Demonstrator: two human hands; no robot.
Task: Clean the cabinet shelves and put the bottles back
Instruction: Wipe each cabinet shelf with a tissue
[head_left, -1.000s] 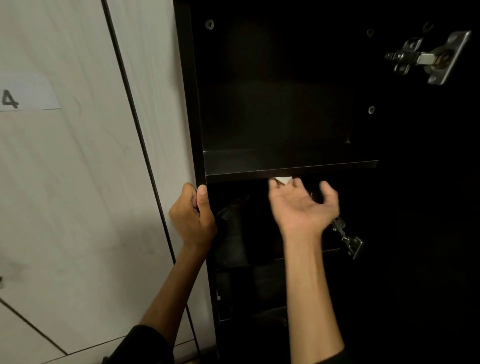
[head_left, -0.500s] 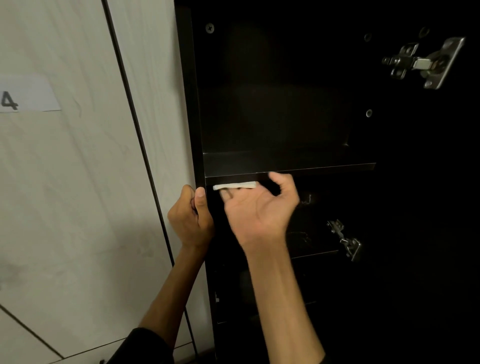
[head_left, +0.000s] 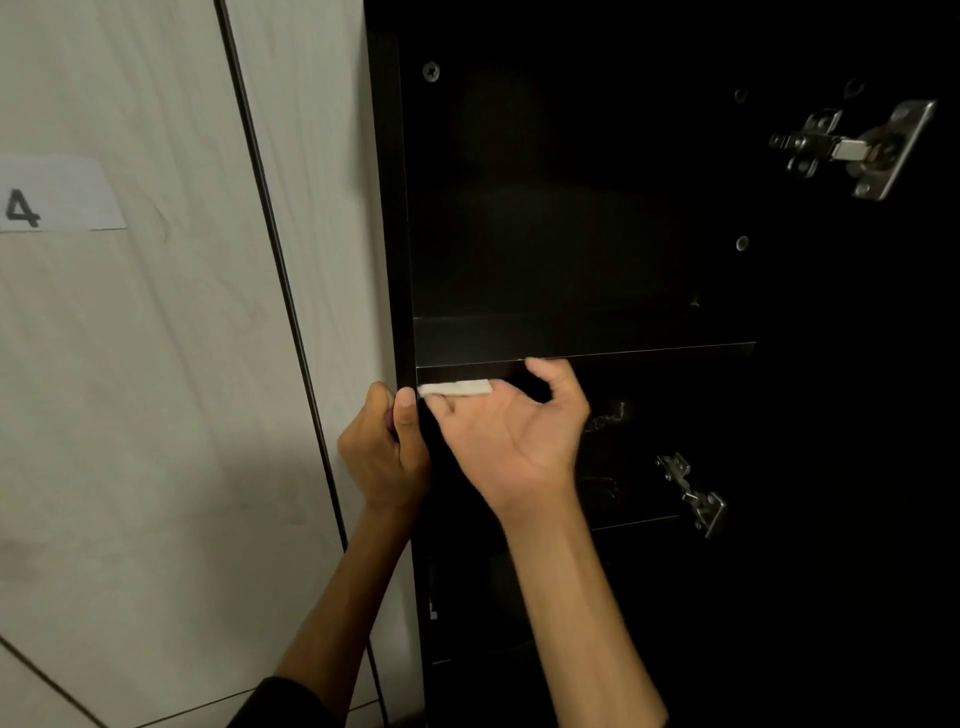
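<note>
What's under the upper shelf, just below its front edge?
Under the shelf: a white cloth held against the underside by the right hand. A hinge sits lower right. The rest of the compartment is too dark to tell.

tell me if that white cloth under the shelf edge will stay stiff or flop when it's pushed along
The white cloth looks thin and folded flat, so it is probably soft and light. The right hand presses it up against the shelf edge; unsupported, it would likely droop. On the smooth dark board it should slide easily.
</note>
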